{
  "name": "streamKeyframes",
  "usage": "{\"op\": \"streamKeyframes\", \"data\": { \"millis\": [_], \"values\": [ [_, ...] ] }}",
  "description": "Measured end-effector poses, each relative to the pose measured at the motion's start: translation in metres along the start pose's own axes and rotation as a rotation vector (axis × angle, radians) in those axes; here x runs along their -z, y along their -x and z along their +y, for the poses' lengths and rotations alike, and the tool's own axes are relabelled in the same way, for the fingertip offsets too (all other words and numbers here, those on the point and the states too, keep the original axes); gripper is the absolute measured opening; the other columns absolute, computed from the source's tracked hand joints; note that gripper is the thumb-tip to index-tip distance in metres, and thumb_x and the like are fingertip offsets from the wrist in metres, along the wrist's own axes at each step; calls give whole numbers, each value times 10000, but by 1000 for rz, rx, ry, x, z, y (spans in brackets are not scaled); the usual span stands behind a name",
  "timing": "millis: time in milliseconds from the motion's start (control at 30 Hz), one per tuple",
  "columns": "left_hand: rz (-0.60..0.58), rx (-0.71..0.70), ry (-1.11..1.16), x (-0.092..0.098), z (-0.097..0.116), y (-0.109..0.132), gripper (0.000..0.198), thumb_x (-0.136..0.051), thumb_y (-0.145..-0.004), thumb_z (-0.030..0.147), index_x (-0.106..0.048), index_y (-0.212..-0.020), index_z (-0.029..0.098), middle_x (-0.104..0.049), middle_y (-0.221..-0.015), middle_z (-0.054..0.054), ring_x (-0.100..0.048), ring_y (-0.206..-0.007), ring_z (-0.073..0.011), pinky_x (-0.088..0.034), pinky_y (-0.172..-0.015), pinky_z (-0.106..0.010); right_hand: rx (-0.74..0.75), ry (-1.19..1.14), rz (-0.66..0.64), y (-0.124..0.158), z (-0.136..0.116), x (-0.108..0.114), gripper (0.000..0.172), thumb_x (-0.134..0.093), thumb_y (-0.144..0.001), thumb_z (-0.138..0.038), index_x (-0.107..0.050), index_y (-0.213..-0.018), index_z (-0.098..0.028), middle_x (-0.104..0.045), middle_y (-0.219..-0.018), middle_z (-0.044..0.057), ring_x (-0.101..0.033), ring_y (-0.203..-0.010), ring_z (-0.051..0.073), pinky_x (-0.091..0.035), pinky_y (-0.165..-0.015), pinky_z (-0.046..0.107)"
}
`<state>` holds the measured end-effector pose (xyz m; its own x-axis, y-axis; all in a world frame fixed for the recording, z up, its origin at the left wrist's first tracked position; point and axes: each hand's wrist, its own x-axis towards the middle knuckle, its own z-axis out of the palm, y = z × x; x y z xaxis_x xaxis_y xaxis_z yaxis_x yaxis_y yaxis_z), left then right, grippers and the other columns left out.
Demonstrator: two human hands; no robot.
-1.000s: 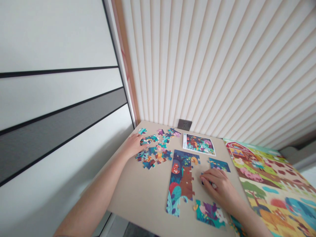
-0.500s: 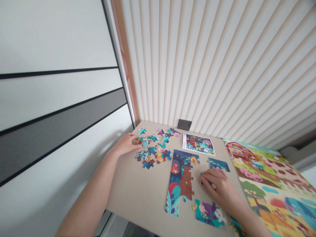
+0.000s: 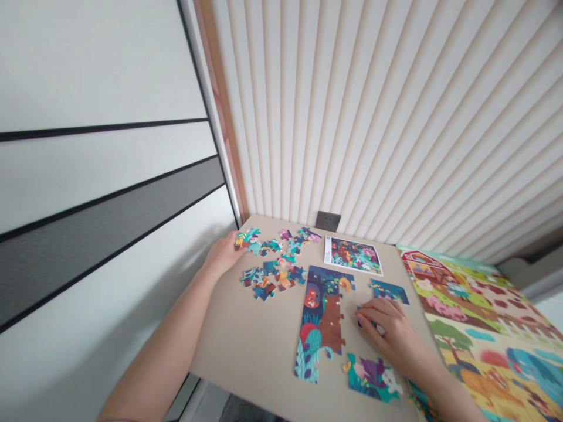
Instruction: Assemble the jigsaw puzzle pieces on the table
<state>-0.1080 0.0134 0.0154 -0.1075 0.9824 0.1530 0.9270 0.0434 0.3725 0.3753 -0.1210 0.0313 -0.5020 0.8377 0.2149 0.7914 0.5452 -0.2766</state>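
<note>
At the left side of the table, my left hand (image 3: pixel 224 253) is closed on a yellow and teal puzzle piece (image 3: pixel 241 240), beside a scattered pile of loose pieces (image 3: pixel 285 265). Its fingertips are partly hidden behind the piece. My right hand (image 3: pixel 387 325) rests low over the table with fingers curled on a dark puzzle piece (image 3: pixel 360 323), mostly covered by the hand. Left of it lies a joined puzzle section (image 3: pixel 323 316) with a brown bear. A blue joined section (image 3: pixel 391 291) sits just beyond the right hand, and a purple-leaf section (image 3: pixel 373 378) is nearer me.
A printed reference picture (image 3: pixel 354 256) lies at the back of the beige table (image 3: pixel 250 334). Finished farm and animal puzzles (image 3: pixel 484 316) spread along the right. A white panelled cabinet (image 3: pixel 109 246) borders the left; a pleated wall (image 3: pixel 352 117) with a dark socket (image 3: pixel 328 221) stands behind.
My left hand has moved slightly up and away from me, shifting the yellow and teal piece from the pile's left edge. My right hand has stayed in place.
</note>
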Motion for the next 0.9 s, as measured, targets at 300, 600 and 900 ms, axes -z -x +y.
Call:
{"op": "streamKeyframes", "data": {
  "millis": [300,600,900],
  "values": [
    [108,26,-101,-12,0,-5,469,-600,-912,494,-555,-1278,204,-693,-1171,-124,-654,-1104,-320,-494,-915,-385,2,-6,0,0,-5,2,228,-483,-1051,-319,-699,-1000,-266,-718,-1053,53,-646,-1000,237,-409,-1016,459],
    [228,-47,-56,-20,5,-9,542,-565,-910,611,-569,-1243,184,-629,-1258,-166,-552,-1246,-377,-424,-1059,-518,13,-9,12,0,-4,1,219,-492,-1047,-315,-699,-992,-270,-723,-1050,46,-659,-995,233,-412,-1029,457],
    [76,-373,89,-44,38,-2,512,-673,-881,510,-550,-1273,205,-673,-1242,-120,-626,-1195,-326,-489,-1021,-440,2,-10,3,0,-3,-1,216,-494,-1047,-317,-699,-996,-273,-723,-1053,50,-659,-992,235,-418,-1030,461]
  ]
}}
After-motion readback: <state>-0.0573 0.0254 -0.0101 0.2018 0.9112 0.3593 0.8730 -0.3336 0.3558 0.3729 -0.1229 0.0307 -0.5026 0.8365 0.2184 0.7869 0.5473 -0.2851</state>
